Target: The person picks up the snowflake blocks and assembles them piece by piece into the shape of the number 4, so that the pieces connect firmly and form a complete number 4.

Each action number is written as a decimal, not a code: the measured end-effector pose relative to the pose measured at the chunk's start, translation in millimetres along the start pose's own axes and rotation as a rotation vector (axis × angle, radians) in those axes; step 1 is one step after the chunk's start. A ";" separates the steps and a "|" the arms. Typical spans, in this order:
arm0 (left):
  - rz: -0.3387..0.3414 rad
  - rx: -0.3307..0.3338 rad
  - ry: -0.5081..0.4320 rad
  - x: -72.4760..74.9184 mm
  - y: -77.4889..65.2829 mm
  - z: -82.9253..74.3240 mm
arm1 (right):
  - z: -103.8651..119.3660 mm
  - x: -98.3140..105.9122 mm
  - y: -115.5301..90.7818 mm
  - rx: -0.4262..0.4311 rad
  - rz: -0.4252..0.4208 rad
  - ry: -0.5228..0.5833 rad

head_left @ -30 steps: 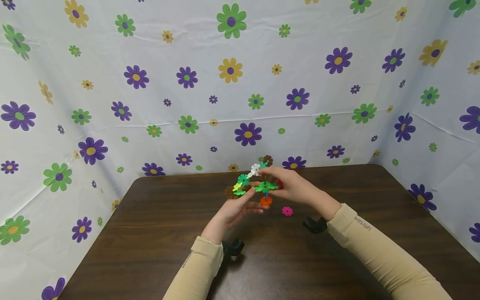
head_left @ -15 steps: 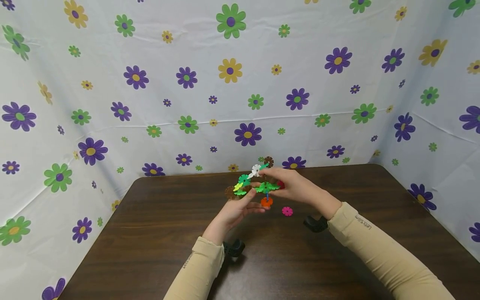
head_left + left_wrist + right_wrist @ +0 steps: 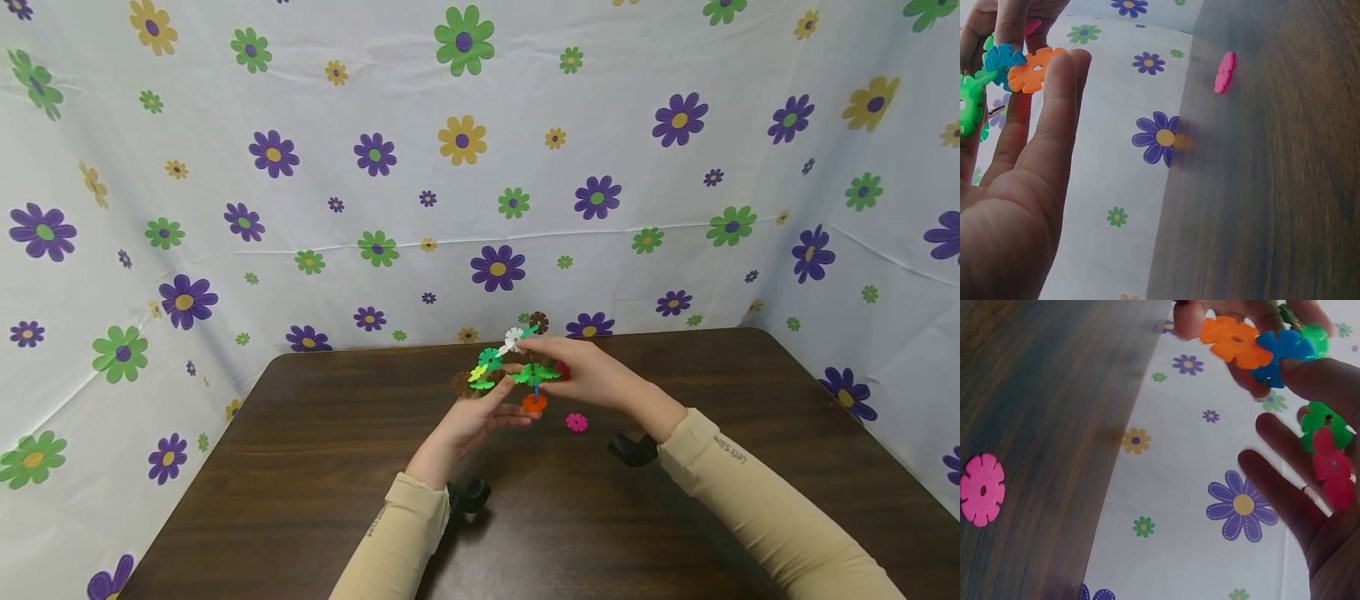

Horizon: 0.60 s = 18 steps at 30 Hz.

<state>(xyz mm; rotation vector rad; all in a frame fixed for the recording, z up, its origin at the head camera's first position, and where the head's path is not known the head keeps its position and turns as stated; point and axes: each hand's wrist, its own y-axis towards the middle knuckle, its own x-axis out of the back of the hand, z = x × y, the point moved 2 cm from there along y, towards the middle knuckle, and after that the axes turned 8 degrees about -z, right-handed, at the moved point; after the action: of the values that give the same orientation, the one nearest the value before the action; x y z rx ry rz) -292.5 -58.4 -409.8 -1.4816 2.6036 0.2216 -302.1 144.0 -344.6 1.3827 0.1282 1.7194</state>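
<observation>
Above the table, both hands hold a linked chain of plastic flower-shaped discs (image 3: 534,374) in green, white, brown, yellow, blue, orange and red. My left hand (image 3: 457,429) grips it from the left, thumb uppermost. One of its fingertips touches the orange disc (image 3: 1021,79). From the right, my right hand (image 3: 596,375) pinches the chain; in the right wrist view its thumb lies on the blue disc (image 3: 1280,345), which is slotted to the orange one. A red disc (image 3: 1334,472) shows near the right palm. Fingers hide part of the chain's middle.
A loose pink flower disc (image 3: 576,422) lies on the dark wooden table (image 3: 337,450), just below the right hand. Black wrist devices (image 3: 632,450) hang under both wrists. A white flower-printed cloth (image 3: 405,292) rises behind the table and at its sides.
Almost nothing differs. Both hands and the disc chain keep nearly the same place, and the whole scene shifts only very slightly in the head view.
</observation>
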 end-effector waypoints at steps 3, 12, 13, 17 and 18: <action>-0.004 0.022 0.026 0.0 -0.4 -0.9 | 1.0 2.4 -2.1 -0.039 -0.007 -0.015; -0.017 -0.007 -0.028 4.0 -0.1 -4.3 | -12.9 14.4 -28.0 -0.219 -0.066 0.086; -0.018 -0.008 -0.028 4.5 -0.1 -4.6 | -16.0 15.0 -32.0 -0.247 -0.066 0.102; -0.027 -0.013 -0.024 6.2 0.1 -5.1 | -32.6 11.6 -47.9 -0.370 -0.029 0.168; -0.026 -0.017 -0.020 6.6 -0.2 -5.1 | -37.0 9.5 -51.5 -0.402 -0.015 0.190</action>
<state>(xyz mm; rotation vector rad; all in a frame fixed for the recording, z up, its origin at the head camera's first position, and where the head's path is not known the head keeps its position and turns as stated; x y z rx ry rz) -295.9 -65.0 -406.1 -1.5108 2.5717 0.2551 -303.1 196.9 -380.9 0.9233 -0.0984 1.7463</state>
